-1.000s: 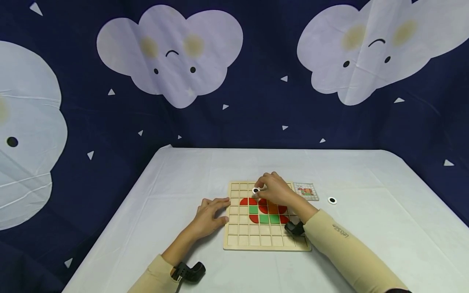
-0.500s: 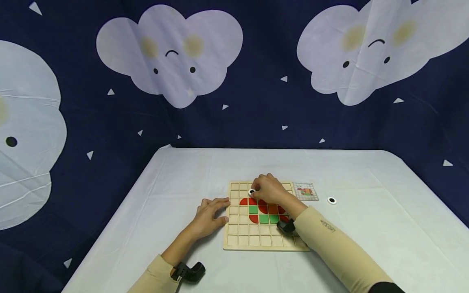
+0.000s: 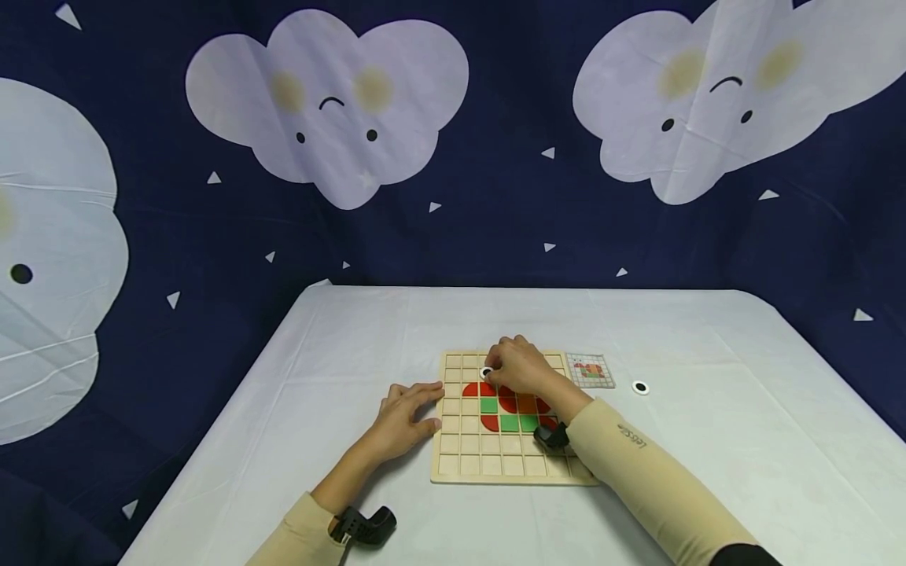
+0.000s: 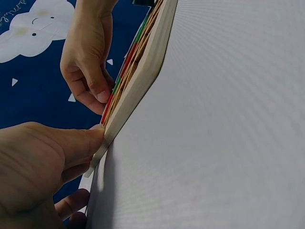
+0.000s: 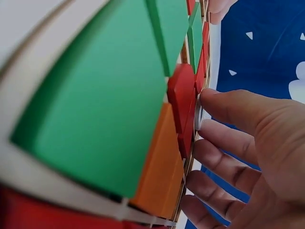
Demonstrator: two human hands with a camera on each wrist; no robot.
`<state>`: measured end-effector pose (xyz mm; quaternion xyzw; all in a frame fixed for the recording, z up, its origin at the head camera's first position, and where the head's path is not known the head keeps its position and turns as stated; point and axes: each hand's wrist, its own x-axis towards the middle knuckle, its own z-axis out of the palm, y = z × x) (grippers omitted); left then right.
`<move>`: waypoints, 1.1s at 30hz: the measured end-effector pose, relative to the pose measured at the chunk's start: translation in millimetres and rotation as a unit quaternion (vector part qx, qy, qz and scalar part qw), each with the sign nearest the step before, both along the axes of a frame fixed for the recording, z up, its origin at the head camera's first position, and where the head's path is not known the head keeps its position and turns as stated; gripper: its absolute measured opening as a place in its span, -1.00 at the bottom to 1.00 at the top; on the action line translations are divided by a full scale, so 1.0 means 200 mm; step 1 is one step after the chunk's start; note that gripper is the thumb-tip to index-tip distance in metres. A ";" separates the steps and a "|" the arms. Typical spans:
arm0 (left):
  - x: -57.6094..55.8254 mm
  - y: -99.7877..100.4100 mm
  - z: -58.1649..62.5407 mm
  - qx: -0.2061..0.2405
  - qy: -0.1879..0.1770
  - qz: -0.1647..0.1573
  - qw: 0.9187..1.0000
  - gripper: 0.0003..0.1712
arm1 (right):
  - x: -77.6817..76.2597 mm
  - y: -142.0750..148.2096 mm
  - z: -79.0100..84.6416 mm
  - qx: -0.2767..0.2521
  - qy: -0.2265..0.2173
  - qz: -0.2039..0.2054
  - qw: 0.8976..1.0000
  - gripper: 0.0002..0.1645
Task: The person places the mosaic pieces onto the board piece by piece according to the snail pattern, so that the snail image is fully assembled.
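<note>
A wooden grid board [image 3: 491, 465] lies on the white table, with red, green and orange flat pieces in its middle cells. Between thumb and index finger, my right hand [image 3: 524, 368] pinches a round eye piece [image 3: 486, 373], white with a black centre. This piece sits in the grid's upper part, just above the red pieces [image 3: 480, 390]. In the right wrist view the eye piece [image 5: 198, 112] shows edge-on, close against the board, the other fingers spread beside it. My left hand [image 3: 402, 420] rests at the board's left edge, its thumb [image 4: 81, 143] touching the side.
A second eye piece [image 3: 640, 387] lies on the table to the right. Beside the board's upper right corner is a small pattern card [image 3: 591, 371] with a coloured picture on a grid. Behind the table hangs a dark blue cloth [image 3: 495, 236] with clouds.
My right hand has moved a little left and down over the board with the eye piece, then nearly stopped in the last half second. The left hand has stayed in place.
</note>
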<state>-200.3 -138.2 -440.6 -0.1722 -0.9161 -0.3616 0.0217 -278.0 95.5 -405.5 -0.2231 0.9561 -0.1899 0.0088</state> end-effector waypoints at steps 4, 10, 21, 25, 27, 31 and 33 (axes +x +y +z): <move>0.00 0.00 0.00 -0.001 -0.002 0.001 1.000 -0.47 | 0.00 0.01 0.01 -0.003 0.001 0.001 1.000 -0.78; 0.00 0.00 0.00 -0.002 0.001 -0.001 1.000 -0.47 | 0.01 0.07 0.07 -0.020 0.009 -0.007 1.000 -0.70; 0.00 -0.01 -0.01 -0.002 0.004 -0.003 1.000 -0.47 | 0.08 0.34 0.16 -0.050 0.050 -0.031 0.997 -0.64; 0.00 -0.01 -0.01 0.000 0.006 -0.006 1.000 -0.47 | 0.11 0.46 0.17 -0.058 0.057 -0.050 0.995 -0.64; 0.00 -0.01 -0.01 -0.001 0.005 -0.006 1.000 -0.47 | 0.13 0.52 0.17 -0.060 0.058 -0.062 0.995 -0.64; 0.00 -0.01 -0.01 -0.002 0.002 -0.003 1.000 -0.46 | 0.16 0.64 0.17 -0.062 0.051 -0.086 0.993 -0.61; 0.00 -0.01 0.00 -0.003 0.004 -0.003 1.000 -0.47 | 0.18 0.69 0.16 -0.061 0.048 -0.096 0.992 -0.60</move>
